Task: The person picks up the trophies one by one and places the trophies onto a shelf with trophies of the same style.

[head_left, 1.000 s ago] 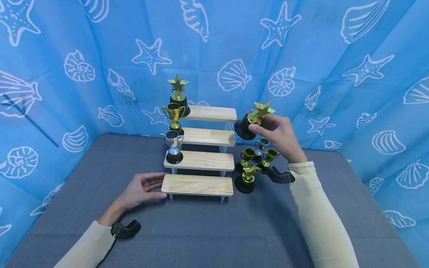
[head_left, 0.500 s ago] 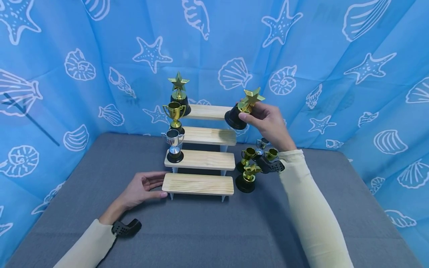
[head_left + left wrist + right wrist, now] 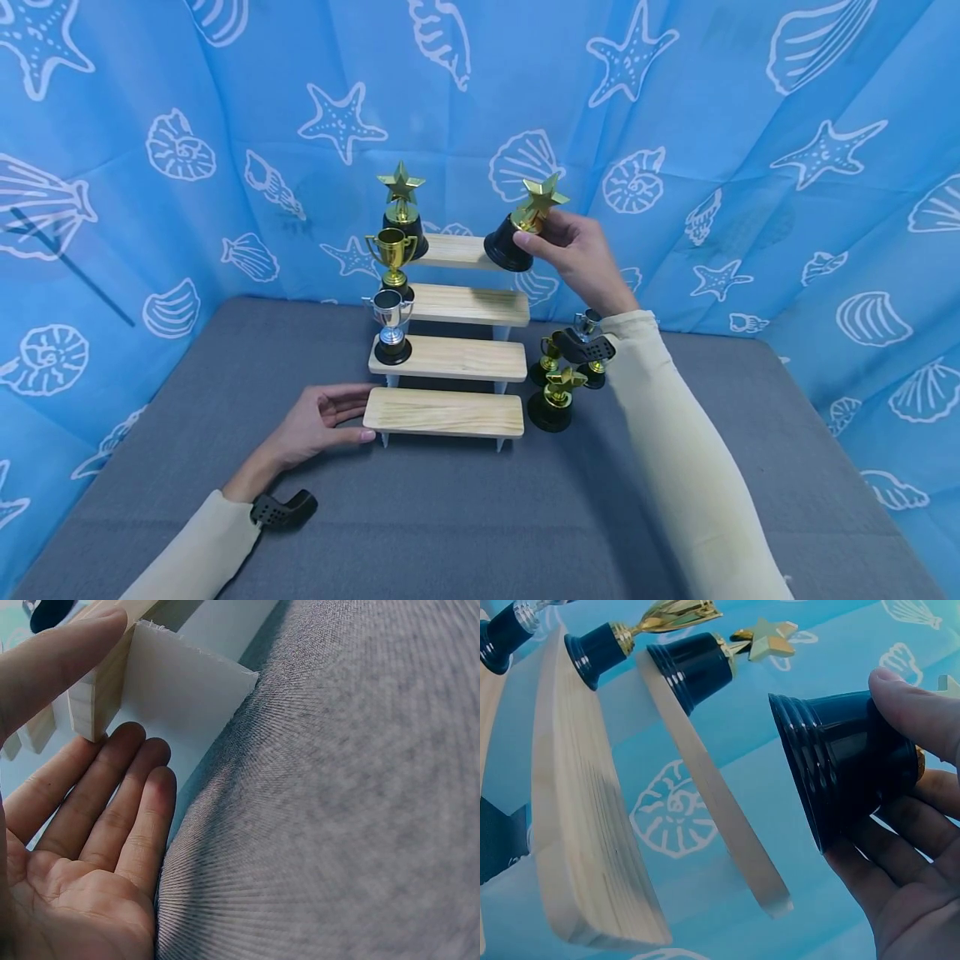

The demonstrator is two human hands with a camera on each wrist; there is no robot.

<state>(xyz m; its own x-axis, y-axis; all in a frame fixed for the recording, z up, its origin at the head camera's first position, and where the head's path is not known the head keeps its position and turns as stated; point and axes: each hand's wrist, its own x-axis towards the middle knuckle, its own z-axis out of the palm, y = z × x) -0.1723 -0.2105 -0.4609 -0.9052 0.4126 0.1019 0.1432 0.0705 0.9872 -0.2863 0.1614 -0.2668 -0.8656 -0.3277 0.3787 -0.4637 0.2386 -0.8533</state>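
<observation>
Bkgd: blue curtain w/ white prints, incl. starfish, scallop & spiral shell, hangs in soft vert. folds behind & along L/R sides of tbl. Dark diag. streak on it, far L. Tbl's grey cloth has fine ribbed weave, faint crease nr front.

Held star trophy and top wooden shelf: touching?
Apart. The right wrist view shows a clear strip of blue curtain between the held star trophy and the top wooden shelf.
</observation>
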